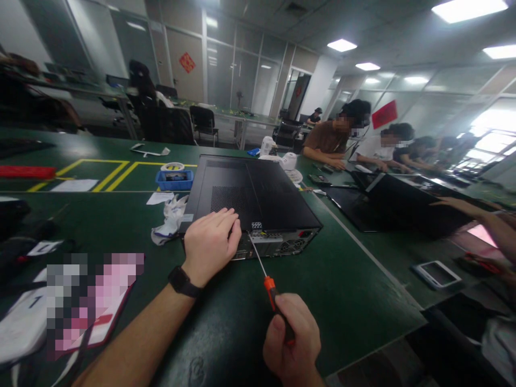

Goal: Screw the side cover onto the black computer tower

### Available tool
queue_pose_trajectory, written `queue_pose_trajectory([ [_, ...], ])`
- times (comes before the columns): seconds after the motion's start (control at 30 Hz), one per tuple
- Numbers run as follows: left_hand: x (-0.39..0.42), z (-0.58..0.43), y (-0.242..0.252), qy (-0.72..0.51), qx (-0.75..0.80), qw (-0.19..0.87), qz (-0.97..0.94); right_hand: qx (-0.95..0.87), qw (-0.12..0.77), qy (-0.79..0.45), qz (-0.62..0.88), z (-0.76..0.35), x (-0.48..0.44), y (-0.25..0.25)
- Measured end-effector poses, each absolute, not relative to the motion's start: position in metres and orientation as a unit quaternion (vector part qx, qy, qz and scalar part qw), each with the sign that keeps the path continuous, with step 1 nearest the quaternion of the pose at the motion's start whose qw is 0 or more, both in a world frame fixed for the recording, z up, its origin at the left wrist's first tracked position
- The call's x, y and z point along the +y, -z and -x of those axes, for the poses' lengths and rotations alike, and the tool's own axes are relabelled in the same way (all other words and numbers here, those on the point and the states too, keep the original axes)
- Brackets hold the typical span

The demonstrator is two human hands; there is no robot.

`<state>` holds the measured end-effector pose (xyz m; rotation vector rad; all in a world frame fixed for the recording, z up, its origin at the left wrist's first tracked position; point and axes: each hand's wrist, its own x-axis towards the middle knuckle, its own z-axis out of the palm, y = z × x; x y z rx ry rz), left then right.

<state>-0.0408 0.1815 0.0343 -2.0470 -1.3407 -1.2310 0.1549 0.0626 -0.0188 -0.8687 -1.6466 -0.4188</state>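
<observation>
A black desktop computer case (274, 201) lies on its side with its rear panel towards me. My left hand (212, 242) rests palm down on its near left edge, fingers laid flat on the top cover. In my right hand (296, 336) is a screwdriver (271, 290) with an orange and black handle, fingers wrapped round the grip. Its thin shaft points up and away, and the tip meets the rear panel's upper edge near the slot covers. The screw itself is too small to make out.
Left of the case are a blue tray (174, 180), a roll of tape (173, 166) and crumpled white gloves (168, 217). A pink-edged pouch (107, 322) lies at the near left. To the right are another black case (415, 201), a phone (438, 274) and a co-worker's hand (455, 204).
</observation>
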Motion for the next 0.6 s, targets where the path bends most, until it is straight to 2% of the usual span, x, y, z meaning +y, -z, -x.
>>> queue_pose_trajectory([
  [0.13, 0.1812, 0.0412, -0.0346, 0.441, -0.479, 0.202, 0.732, -0.714, 0.556, 0.171, 0.390, -0.1577, 0.0616, 0.0170],
  [0.37, 0.1805, 0.0410, -0.0352, 0.445, -0.477, 0.203, 0.730, -0.701, 0.593, 0.153, 0.365, -0.1547, 0.0631, 0.0229],
  [0.6, 0.1800, 0.0411, -0.0348, 0.443, -0.481, 0.195, 0.731, -0.697, 0.574, 0.168, 0.396, -0.1562, 0.0609, 0.0241],
])
